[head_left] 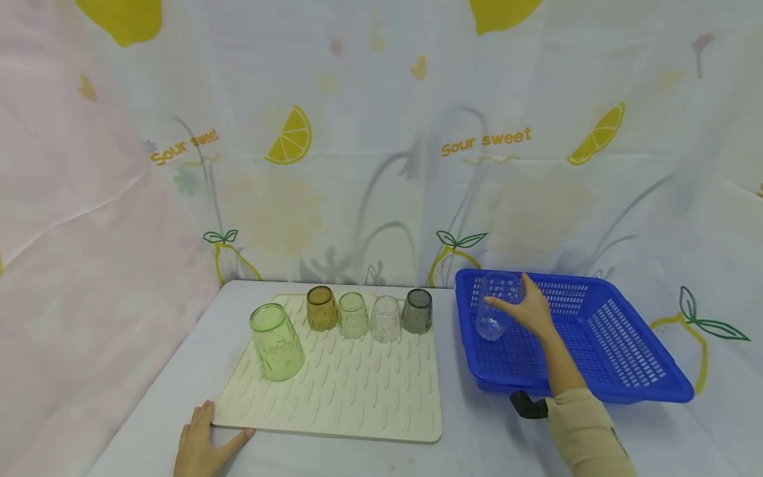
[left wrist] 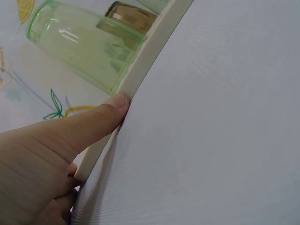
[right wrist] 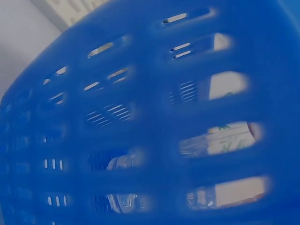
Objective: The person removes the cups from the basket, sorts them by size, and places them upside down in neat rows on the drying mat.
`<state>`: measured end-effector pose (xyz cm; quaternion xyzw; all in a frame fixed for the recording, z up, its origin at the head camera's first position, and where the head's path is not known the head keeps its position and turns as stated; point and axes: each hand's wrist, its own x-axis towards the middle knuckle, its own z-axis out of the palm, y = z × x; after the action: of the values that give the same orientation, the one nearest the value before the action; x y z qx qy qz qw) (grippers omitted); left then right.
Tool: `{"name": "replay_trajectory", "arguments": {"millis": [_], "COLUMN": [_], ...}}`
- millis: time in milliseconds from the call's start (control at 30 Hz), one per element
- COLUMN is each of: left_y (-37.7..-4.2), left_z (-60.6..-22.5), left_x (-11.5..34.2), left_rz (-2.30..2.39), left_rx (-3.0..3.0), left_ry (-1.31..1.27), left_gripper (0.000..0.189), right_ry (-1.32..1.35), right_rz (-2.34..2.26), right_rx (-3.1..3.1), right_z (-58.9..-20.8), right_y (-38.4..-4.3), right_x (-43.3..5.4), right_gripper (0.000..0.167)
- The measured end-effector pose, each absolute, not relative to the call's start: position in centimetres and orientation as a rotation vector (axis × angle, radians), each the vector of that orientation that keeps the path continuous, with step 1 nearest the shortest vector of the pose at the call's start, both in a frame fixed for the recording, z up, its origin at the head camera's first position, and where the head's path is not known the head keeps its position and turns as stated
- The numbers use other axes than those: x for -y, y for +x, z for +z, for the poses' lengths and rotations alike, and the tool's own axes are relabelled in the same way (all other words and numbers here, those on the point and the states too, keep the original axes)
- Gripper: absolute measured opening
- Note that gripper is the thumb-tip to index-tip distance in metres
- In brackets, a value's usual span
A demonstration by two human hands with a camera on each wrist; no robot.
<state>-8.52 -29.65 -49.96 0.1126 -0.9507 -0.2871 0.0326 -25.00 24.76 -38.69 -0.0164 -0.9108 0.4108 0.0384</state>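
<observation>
A tall clear drinking glass (head_left: 495, 311) stands slightly tilted in the left part of the blue plastic basket (head_left: 572, 391). My right hand (head_left: 527, 308) holds it near the top, thumb and fingers on either side. The right wrist view is mostly filled by the blurred basket wall (right wrist: 150, 140), and that hand is mostly hidden there. My left hand (head_left: 203, 440) rests at the front left corner of the cream drying mat (head_left: 357, 411), its thumb (left wrist: 105, 115) straight against the front edge. On the mat's left side stands a tall green glass (head_left: 279, 344).
Along the mat's back edge stand an amber glass (head_left: 322, 308), a small pale green glass (head_left: 354, 315), a small clear glass (head_left: 386, 319) and a grey glass (head_left: 417, 311). Lemon-print cloth (head_left: 357, 199) hangs behind. White cloth (head_left: 465, 437) covers the table.
</observation>
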Motion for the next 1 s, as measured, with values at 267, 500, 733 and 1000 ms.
{"name": "replay_trajectory", "arguments": {"millis": [267,500,733,1000], "left_y": [-8.8,-8.9,-8.7,-8.7], "left_z": [-49.9,-49.1,-48.8,-48.2], "left_x": [29.8,29.4,28.8,27.1], "left_rz": [-0.914,-0.954,-0.926,-0.889], "left_rx": [3.012,3.029,2.885,2.405], "left_ry": [0.381,0.393,0.412,0.262], "left_gripper": [0.108,0.108,0.097,0.051], "right_ry": [-0.041,-0.113,-0.129,-0.091], "right_rz": [1.279,1.421,1.474,1.530], "right_rx": [2.782,2.731,2.680,2.592], "right_z": [-39.2,-39.1,-38.8,-37.6], "right_y": [-25.3,-24.9,-24.0,-22.1], "right_x": [-24.5,-24.6,-24.8,-25.1], "right_gripper": [0.107,0.109,0.108,0.103]}}
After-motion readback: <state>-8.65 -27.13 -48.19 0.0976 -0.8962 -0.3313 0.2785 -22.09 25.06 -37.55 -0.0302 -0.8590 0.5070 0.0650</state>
